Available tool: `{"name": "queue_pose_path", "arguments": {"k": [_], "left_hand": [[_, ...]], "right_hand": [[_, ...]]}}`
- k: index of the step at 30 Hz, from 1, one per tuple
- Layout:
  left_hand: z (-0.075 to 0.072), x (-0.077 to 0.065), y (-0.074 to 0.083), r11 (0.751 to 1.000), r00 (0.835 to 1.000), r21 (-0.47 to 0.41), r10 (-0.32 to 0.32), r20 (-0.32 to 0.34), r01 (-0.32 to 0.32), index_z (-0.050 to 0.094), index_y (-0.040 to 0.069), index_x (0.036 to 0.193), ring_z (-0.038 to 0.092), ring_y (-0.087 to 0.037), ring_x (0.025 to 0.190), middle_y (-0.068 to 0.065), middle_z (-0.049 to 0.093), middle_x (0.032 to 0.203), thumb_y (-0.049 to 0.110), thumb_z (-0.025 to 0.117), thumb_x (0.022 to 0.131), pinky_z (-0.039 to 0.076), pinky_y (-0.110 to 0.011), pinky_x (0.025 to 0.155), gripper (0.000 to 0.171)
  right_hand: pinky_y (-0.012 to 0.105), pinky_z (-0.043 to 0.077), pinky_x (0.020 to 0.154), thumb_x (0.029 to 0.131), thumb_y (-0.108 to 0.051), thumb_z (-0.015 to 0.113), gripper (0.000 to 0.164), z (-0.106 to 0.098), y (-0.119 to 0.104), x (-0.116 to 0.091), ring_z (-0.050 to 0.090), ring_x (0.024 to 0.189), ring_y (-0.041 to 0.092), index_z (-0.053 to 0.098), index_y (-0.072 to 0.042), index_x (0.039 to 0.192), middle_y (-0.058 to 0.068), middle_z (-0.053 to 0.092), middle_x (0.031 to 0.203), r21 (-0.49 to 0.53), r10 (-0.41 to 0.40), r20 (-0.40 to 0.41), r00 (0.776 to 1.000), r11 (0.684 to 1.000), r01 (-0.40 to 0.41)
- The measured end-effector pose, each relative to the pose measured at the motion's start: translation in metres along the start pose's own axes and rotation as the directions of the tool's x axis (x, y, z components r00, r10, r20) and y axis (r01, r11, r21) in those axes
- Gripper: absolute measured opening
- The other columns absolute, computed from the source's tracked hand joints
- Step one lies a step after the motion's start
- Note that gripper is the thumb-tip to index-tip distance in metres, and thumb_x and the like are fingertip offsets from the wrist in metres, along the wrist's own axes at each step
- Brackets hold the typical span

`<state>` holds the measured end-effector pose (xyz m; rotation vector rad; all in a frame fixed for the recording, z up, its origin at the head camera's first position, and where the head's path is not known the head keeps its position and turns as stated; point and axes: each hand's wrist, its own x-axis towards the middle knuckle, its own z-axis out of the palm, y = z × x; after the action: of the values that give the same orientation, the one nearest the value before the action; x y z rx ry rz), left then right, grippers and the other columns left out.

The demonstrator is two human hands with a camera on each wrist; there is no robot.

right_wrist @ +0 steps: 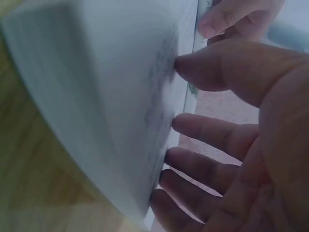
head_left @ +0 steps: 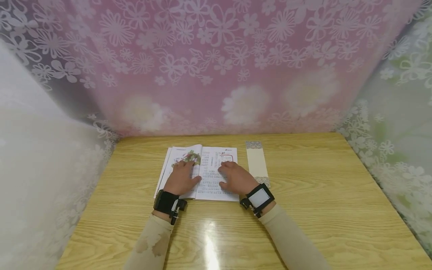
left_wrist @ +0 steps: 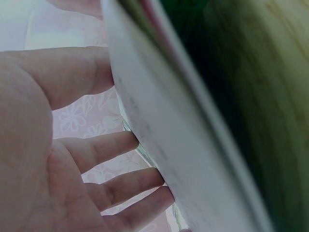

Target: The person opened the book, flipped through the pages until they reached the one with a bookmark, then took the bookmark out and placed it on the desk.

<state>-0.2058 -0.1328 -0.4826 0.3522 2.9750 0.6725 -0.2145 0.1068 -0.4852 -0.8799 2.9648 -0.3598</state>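
Note:
An open book (head_left: 212, 193) lies on the wooden table, with printed text and a coloured picture (head_left: 192, 157) on its left page. My left hand (head_left: 181, 177) rests on that page, fingers spread and fingertips on the paper. On the right page my right hand (head_left: 239, 177) presses with its fingertips, below a red-outlined box of text. In the left wrist view, the fingers (left_wrist: 111, 145) touch the page (left_wrist: 159, 130). The right wrist view has the fingertips (right_wrist: 181, 121) against the other page (right_wrist: 130, 96), near the book's thick edge.
A cream bookmark-like strip (head_left: 257, 161) with patterned ends lies right of the book, close to my right hand. The wooden table (head_left: 310, 180) extends around both. Behind it hangs a pink flowered curtain (head_left: 209, 93), with pale flowered sheets at either side.

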Motion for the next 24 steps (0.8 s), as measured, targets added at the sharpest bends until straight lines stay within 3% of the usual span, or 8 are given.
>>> {"name": "queue_pose_path", "arguments": {"k": [10, 14, 20, 24], "left_hand": [[0.001, -0.002, 0.0, 1.0, 1.0, -0.005, -0.015, -0.01, 0.015, 0.04, 0.007, 0.147, 0.031, -0.048, 0.13, -0.026, 0.037, 0.141, 0.042, 0.061, 0.091, 0.038, -0.054, 0.095, 0.069], [0.001, -0.002, -0.002, 1.0, 1.0, -0.003, -0.016, -0.018, 0.016, 0.042, 0.007, 0.146, 0.034, -0.047, 0.129, -0.025, 0.039, 0.14, 0.043, 0.06, 0.092, 0.04, -0.054, 0.093, 0.068], [0.0, 0.005, -0.009, 0.998, 0.989, -0.059, -0.022, -0.147, 0.014, 0.049, 0.01, 0.142, 0.05, -0.039, 0.116, -0.02, 0.05, 0.13, 0.034, 0.063, 0.092, 0.047, -0.052, 0.08, 0.057], [-0.004, 0.008, -0.013, 0.995, 0.982, -0.096, -0.029, -0.188, 0.011, 0.047, 0.01, 0.143, 0.046, -0.042, 0.117, -0.021, 0.05, 0.129, 0.027, 0.068, 0.088, 0.042, -0.055, 0.087, 0.061]], "right_hand": [[0.036, 0.032, 0.107, 0.085, -0.034, 0.07, 0.047, -0.005, -0.008, -0.003, 0.043, 0.128, 0.026, 0.062, -0.012, 0.125, 0.01, 0.05, 0.137, 0.005, -0.033, 0.003, 0.999, 0.999, 0.032], [0.034, 0.039, 0.099, 0.083, -0.032, 0.072, 0.043, -0.005, -0.012, -0.004, 0.052, 0.114, 0.022, 0.064, -0.012, 0.121, 0.006, 0.056, 0.124, 0.035, -0.105, -0.015, 0.994, 0.994, 0.106], [0.03, 0.045, 0.089, 0.085, -0.03, 0.07, 0.038, -0.002, -0.014, -0.005, 0.054, 0.1, 0.016, 0.066, -0.013, 0.117, 0.002, 0.055, 0.114, 0.034, -0.134, -0.029, 0.991, 0.99, 0.135], [0.029, 0.046, 0.088, 0.085, -0.032, 0.069, 0.036, -0.001, -0.011, -0.004, 0.053, 0.1, 0.014, 0.066, -0.015, 0.117, 0.0, 0.054, 0.114, 0.009, -0.118, -0.032, 0.993, 0.993, 0.118]]}}
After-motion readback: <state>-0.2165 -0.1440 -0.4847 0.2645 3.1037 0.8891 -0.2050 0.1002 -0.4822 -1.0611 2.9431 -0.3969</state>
